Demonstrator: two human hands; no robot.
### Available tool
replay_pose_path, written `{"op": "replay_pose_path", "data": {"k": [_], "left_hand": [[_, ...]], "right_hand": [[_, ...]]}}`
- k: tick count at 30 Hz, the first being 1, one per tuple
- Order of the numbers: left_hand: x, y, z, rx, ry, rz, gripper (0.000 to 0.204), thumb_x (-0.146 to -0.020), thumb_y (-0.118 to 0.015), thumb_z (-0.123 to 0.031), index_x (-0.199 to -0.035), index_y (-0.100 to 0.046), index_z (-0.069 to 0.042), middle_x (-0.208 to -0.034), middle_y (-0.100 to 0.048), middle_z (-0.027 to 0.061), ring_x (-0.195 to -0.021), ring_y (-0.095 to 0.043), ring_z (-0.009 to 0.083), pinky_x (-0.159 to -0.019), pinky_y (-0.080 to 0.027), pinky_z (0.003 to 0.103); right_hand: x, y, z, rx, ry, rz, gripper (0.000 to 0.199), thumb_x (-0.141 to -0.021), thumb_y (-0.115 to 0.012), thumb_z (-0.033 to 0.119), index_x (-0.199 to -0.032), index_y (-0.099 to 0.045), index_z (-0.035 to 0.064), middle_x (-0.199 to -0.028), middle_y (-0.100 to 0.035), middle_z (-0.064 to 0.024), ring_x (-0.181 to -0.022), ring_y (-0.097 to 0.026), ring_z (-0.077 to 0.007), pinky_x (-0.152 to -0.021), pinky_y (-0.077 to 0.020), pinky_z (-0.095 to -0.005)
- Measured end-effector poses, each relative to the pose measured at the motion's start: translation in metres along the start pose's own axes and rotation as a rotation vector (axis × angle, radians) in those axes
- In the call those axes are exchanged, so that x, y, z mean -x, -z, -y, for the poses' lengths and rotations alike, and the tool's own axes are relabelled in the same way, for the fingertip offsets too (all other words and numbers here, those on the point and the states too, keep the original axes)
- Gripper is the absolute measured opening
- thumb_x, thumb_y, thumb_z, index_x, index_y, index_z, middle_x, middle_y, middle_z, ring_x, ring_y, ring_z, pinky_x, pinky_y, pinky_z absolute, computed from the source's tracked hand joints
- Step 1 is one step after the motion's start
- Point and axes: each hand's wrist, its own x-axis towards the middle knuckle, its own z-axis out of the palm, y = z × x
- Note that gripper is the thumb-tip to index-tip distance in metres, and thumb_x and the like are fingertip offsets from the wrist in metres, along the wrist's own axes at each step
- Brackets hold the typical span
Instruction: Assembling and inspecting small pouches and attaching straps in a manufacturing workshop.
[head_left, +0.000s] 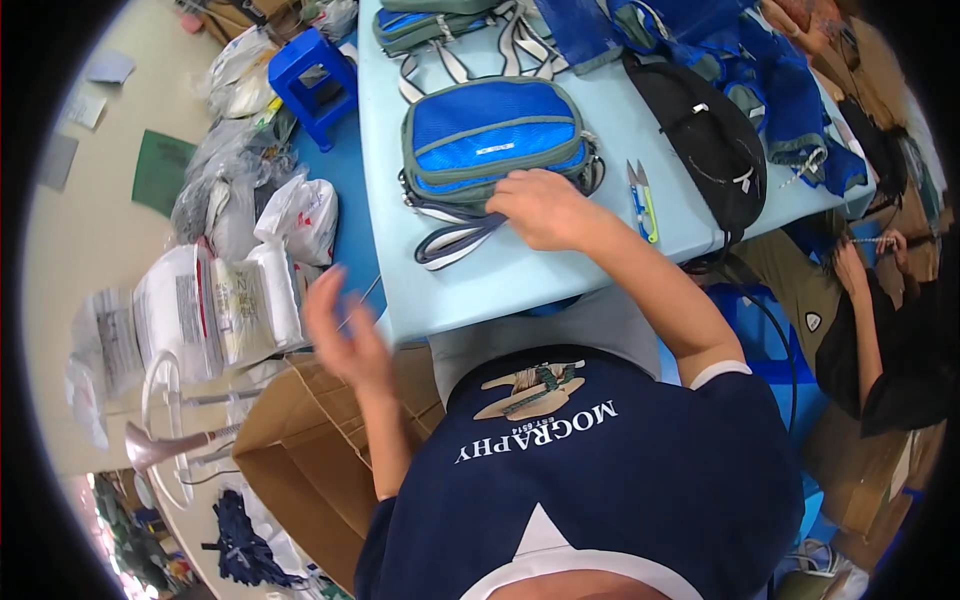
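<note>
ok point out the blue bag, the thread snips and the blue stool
blue bag [495, 130], head view, on its blue front panel
thread snips [643, 200], head view, on the handle beside the blades
blue stool [310, 62], head view, on its seat top

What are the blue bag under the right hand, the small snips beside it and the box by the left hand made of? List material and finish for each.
Blue bag: likely woven synthetic fabric, matte, with grey-green trim and striped webbing strap.
Snips: seemingly metal blades, shiny at the tips, with coloured, probably plastic, handles.
Box: brown cardboard, dull, flaps open.
Right hand rests on the bag; left hand is blurred, holding nothing.
</note>
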Motion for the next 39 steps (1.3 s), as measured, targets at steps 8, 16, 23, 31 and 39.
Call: {"op": "replay_pose_path", "data": {"k": [8,16,23,31,39], "left_hand": [[-0.016,-0.107,-0.025,-0.040,-0.533,0.612,0.051,-0.070,-0.071,-0.023,-0.113,-0.052,-0.003,-0.109,-0.053,0.0143,-0.107,-0.047,0.0323,-0.094,-0.036,0.044],[-0.033,-0.113,0.003,-0.195,-0.692,0.651,0.035,-0.065,-0.068,-0.037,-0.072,-0.051,-0.007,-0.072,-0.050,0.0056,-0.076,-0.047,0.0229,-0.079,-0.038,0.036],[-0.072,-0.116,0.025,-0.316,-0.712,0.739,0.034,-0.064,-0.070,-0.036,-0.075,-0.055,-0.007,-0.069,-0.050,0.0059,-0.076,-0.049,0.0235,-0.078,-0.038,0.037],[-0.060,-0.136,-0.034,0.078,-0.462,0.666,0.023,-0.075,-0.066,-0.014,-0.094,-0.061,-0.001,-0.086,-0.059,0.0128,-0.082,-0.056,0.0311,-0.072,-0.045,0.039],[-0.067,-0.185,-0.060,-0.131,-0.578,0.858,0.017,-0.069,-0.070,-0.014,-0.082,-0.063,-0.005,-0.074,-0.061,0.0086,-0.071,-0.061,0.0259,-0.062,-0.049,0.036]], "right_hand": [[0.042,0.030,-0.003,0.077,-0.112,0.071,0.027,-0.067,-0.063,0.004,-0.093,-0.062,0.0096,-0.089,-0.058,-0.0057,-0.090,-0.055,-0.0247,-0.078,-0.0404,-0.0362],[0.064,0.043,-0.028,0.055,-0.062,-0.077,0.039,-0.068,-0.072,0.021,-0.100,-0.058,0.0032,-0.097,-0.059,-0.0095,-0.092,-0.054,-0.0274,-0.083,-0.0404,-0.0374],[0.058,0.023,-0.026,-0.073,-0.230,-0.295,0.043,-0.068,-0.069,0.009,-0.108,-0.056,0.0016,-0.096,-0.061,-0.0117,-0.097,-0.054,-0.0290,-0.085,-0.0410,-0.0409],[0.073,0.031,-0.028,0.092,-0.226,-0.372,0.033,-0.064,-0.069,0.003,-0.096,-0.059,0.0022,-0.093,-0.061,-0.0121,-0.096,-0.056,-0.0291,-0.084,-0.0428,-0.0394],[0.071,0.022,-0.029,0.003,-0.254,-0.445,0.023,-0.064,-0.066,-0.004,-0.085,-0.059,-0.0001,-0.088,-0.060,-0.0119,-0.090,-0.059,-0.0278,-0.076,-0.0484,-0.0357]]}}
